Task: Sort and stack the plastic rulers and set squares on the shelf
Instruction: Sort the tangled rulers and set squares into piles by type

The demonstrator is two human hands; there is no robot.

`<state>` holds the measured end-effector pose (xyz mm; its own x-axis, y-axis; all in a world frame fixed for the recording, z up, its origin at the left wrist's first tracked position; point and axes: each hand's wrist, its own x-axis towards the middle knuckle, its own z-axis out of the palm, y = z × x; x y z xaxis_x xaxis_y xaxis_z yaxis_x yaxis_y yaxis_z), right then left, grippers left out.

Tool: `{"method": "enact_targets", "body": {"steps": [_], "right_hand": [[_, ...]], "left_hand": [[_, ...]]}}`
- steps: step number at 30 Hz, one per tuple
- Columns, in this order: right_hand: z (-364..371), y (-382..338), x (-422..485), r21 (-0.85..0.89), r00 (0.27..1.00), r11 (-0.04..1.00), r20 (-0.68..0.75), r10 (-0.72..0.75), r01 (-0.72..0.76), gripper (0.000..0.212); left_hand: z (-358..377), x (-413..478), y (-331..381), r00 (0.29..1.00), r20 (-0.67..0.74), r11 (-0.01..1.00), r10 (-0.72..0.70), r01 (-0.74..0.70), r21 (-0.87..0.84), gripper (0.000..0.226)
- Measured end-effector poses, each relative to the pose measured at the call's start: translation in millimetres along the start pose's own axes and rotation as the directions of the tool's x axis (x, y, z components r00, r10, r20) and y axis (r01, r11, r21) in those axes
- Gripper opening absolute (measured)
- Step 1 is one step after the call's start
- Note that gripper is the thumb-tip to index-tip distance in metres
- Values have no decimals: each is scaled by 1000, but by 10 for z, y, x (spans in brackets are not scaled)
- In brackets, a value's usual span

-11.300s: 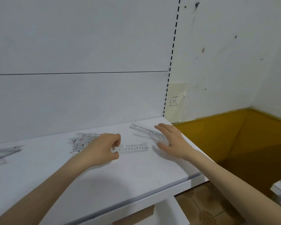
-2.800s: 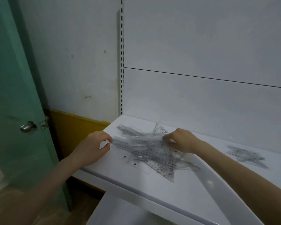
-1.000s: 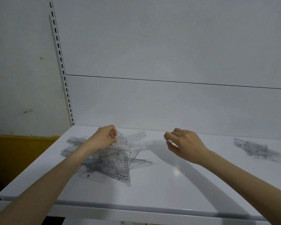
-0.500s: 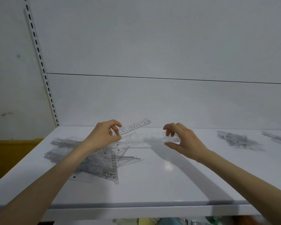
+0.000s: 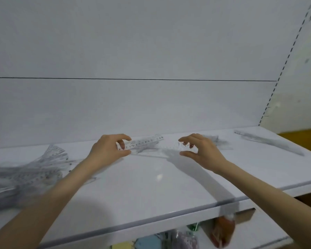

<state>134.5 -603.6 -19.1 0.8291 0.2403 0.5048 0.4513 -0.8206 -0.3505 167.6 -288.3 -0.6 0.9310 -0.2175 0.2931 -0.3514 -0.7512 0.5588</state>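
While the white shelf carries everything, its biggest load is the jumbled pile of clear rulers and set squares sprawled along the left edge, blurred but plainly unsorted. A long, narrow stack lies near the back right corner, and a smaller heap sits at the back edge just behind the right hand. Both hands hover over the middle of the shelf, towards the back. The left hand pinches one end of a white ruler between thumb and curled fingers, and the ruler's free end points right and a little up. The right hand has its fingers curled above the thumb and appears to grip the end of a clear ruler across its width, though the plastic is faint and blurred. These pieces are likely light, thin and smooth, stiff along their length yet springy if bent, so they should slide easily over one another and over the glossy shelf. Holding each near an end, by its long edges, looks the surest grip, and flat ones probably need an edge lifted first. Sorting seems only partly done.
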Motion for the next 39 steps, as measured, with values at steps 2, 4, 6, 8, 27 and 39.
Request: {"method": "enact_targets", "body": {"steps": [2,4,6,8,27,39], "right_hand": [[-198,293,-74,-7,1000,1000,2,25,-25,35],[-430,642,-155,-23,999,999,1,39,-39,35],[-679,1054,-250,-43,999,998,5,50,-49,36],[-934,1497,-369,-57,998,996,6,69,-69,36],[-1490,3810,-518,-272,935,919,134,329,-285,43],[-1289,2748,-518,-138,902,894,130,-411,427,42]], "left_hand": [[227,154,267,1000,2,1000,22,-22,-2,29],[507,321,573,999,6,999,33,-33,4,29],[842,496,902,999,5,999,40,-40,7,31],[1205,668,1235,998,11,998,67,-67,0,32],[2564,949,2542,997,11,992,-77,75,97,39],[2592,788,2822,991,100,994,87,-81,-68,38]]}}
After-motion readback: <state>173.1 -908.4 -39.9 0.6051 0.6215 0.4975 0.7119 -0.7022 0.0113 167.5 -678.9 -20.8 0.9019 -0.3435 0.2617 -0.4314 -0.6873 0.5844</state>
